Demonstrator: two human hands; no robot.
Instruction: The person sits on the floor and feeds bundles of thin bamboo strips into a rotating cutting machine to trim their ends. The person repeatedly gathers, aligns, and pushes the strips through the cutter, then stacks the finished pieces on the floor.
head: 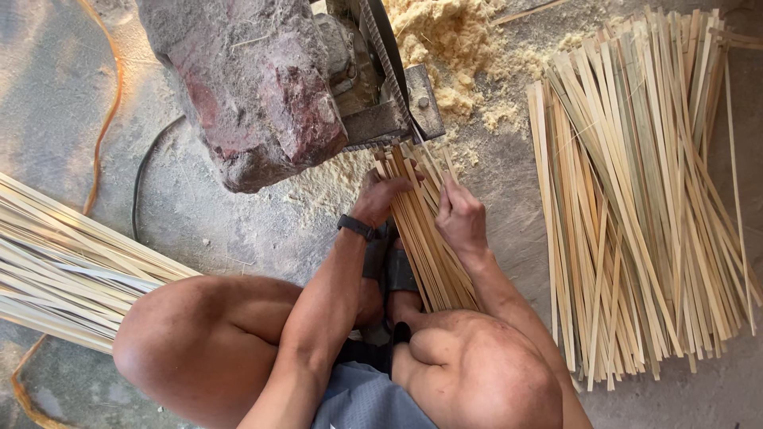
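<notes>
a small bundle of bamboo strips (425, 230) is gripped from both sides: the left hand (381, 199), with a dark watch (355, 227) at its wrist, is closed over the bundle's left edge near the top, and the right hand (461, 218) is closed on the right edge, its thumb and fingers pinching a few strips; how tightly either is closed cannot be told exactly. the bundle lies between the two hands, slanting from beside the sandalled feet (389, 274) up to the metal cutting machine (381, 87), where its far ends are touching or just under the machine's steel guard. the step in hand is judged to be the feeding or trimming of the strip ends at the machine; the next move would call for the ends to be kept level and the fingers kept back from the guard. just left of the machine a large reddish rock (254, 87) is seen, and pale sawdust (453, 48) is heaped behind it. a wide pile of strips (636, 214) lies well apart on the right, and longer strips (63, 262) lie at the left, beside an orange cord (107, 103) on the dusty floor (48, 95).
</notes>
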